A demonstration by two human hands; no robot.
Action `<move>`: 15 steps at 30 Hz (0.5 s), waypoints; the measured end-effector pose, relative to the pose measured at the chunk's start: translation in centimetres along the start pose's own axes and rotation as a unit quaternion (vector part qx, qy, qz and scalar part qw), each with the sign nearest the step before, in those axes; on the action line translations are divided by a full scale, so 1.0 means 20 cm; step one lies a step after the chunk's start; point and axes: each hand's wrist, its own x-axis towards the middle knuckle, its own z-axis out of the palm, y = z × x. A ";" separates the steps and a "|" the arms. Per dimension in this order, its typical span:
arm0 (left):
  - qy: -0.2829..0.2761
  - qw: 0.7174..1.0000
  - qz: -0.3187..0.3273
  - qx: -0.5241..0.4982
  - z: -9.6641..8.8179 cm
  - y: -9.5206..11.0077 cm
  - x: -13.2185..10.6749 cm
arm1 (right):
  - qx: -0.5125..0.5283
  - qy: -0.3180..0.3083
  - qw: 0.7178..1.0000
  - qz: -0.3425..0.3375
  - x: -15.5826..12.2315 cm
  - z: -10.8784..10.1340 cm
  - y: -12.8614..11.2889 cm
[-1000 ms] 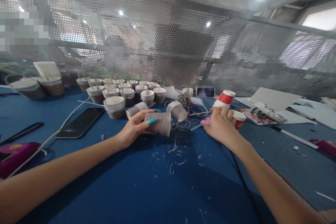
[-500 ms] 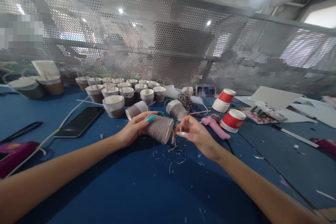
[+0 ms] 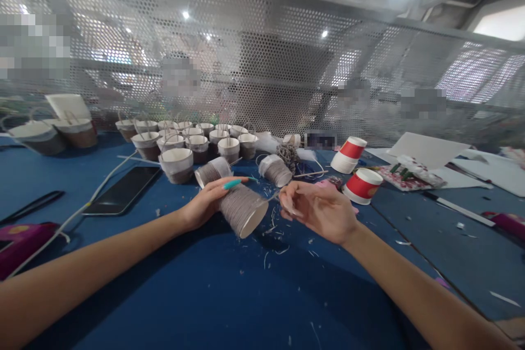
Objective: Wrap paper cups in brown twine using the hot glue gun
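Note:
My left hand (image 3: 204, 203) is closed around a paper cup (image 3: 241, 209) wrapped in grey-brown twine. The cup lies tilted on its side, its pale open rim turned to the lower right. From the cup's side a loose strand of twine (image 3: 273, 197) runs to my right hand (image 3: 322, 210), whose fingers are closed on it. The hand is slightly blurred. Just behind lie two more twine-wrapped cups on their sides, one at the left (image 3: 214, 170) and one at the right (image 3: 275, 169). A pink glue gun (image 3: 324, 182) is mostly hidden behind my right hand.
Several wrapped cups with handles (image 3: 176, 164) stand at the back left, near a black phone (image 3: 125, 190). Red-and-white paper cups (image 3: 363, 186) stand at the right. A white cord (image 3: 107, 180) crosses the left side. Fibre scraps dot the blue table (image 3: 229, 295). A perforated metal panel (image 3: 270, 76) rises behind.
The wrapped cup has tipped so that its rim points lower. My right hand has turned, palm more visible, and moved slightly right, stretching the strand from the cup. It now covers the glue gun more.

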 end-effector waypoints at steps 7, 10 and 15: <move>-0.013 1.000 0.000 0.003 -0.01 -0.01 0.00 | 0.019 0.019 0.999 0.019 0.00 -0.01 0.01; -0.012 1.000 0.002 0.007 -0.01 -0.01 0.00 | 0.027 0.017 0.999 0.032 0.00 -0.02 0.02; -0.018 1.000 0.017 0.016 -0.01 -0.01 0.00 | 0.033 0.020 0.998 0.046 -0.01 -0.02 0.02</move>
